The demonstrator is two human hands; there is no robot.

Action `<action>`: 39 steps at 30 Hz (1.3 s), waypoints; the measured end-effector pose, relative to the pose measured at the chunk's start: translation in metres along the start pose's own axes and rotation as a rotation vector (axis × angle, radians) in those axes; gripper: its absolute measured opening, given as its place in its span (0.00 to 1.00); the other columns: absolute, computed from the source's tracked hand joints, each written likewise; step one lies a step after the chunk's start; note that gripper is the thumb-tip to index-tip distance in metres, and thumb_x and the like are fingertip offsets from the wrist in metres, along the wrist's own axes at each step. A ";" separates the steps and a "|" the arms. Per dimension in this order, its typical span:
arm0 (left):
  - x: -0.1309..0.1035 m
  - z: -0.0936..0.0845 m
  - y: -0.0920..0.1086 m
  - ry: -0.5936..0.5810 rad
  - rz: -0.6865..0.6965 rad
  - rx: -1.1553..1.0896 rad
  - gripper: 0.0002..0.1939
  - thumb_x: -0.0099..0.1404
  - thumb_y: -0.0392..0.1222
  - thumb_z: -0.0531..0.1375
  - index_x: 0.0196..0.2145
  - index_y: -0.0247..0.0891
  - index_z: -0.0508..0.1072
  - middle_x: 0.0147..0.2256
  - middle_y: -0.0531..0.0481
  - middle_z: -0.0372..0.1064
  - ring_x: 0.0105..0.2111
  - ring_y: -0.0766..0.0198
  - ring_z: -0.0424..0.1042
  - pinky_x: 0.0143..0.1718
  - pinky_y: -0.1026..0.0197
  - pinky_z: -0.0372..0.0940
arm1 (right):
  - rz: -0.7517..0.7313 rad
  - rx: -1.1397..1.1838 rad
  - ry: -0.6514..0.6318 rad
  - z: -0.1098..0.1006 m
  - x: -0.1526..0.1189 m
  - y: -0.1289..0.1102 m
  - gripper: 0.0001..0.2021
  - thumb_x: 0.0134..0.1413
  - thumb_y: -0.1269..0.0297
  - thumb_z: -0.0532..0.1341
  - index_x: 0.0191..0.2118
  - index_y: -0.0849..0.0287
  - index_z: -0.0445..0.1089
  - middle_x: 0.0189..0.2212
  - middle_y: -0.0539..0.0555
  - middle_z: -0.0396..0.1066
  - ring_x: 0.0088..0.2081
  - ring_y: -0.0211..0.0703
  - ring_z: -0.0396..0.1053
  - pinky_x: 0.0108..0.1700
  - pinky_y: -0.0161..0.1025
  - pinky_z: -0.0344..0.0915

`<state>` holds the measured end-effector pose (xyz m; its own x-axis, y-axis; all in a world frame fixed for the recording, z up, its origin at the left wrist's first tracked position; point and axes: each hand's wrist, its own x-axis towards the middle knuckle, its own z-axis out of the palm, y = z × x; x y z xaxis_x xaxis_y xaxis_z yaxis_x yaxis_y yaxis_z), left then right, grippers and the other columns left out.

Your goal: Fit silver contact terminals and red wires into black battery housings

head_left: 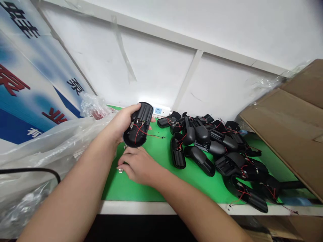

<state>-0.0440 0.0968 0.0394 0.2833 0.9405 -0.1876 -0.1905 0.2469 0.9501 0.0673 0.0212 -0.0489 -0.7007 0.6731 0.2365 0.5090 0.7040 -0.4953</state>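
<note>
My left hand [124, 122] is closed around a black plastic housing [141, 129], its open inner side facing me. Battery slots show in the upper half of that housing, and thin red wires cross its lower half and trail off to the right. Just below it, my right hand [137, 164] is closed, with thumb and fingers pinched. A small shiny metal piece [120, 170] shows at those fingertips. Another small metal bit [125, 147] is partly hidden between the two hands.
Several similar black housings [202, 132] with red wires lie heaped on the green mat [151, 181] to the right. A cardboard box [285, 111] stands at the far right. Clear plastic bags [58, 144] fill the left side. A white power strip [161, 111] lies against the wall.
</note>
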 end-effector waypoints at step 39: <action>0.002 0.031 -0.052 -0.424 0.090 0.576 0.15 0.66 0.47 0.64 0.47 0.38 0.74 0.38 0.49 0.76 0.37 0.58 0.75 0.38 0.58 0.70 | 0.164 0.013 0.683 -0.098 -0.069 0.047 0.12 0.68 0.72 0.61 0.48 0.56 0.82 0.41 0.56 0.82 0.44 0.45 0.78 0.49 0.45 0.75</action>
<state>-0.0049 0.0783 -0.0026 0.6527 0.7509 -0.1003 0.2621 -0.0996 0.9599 0.1890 0.0302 -0.0063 -0.1430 0.7650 0.6280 0.5725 0.5815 -0.5780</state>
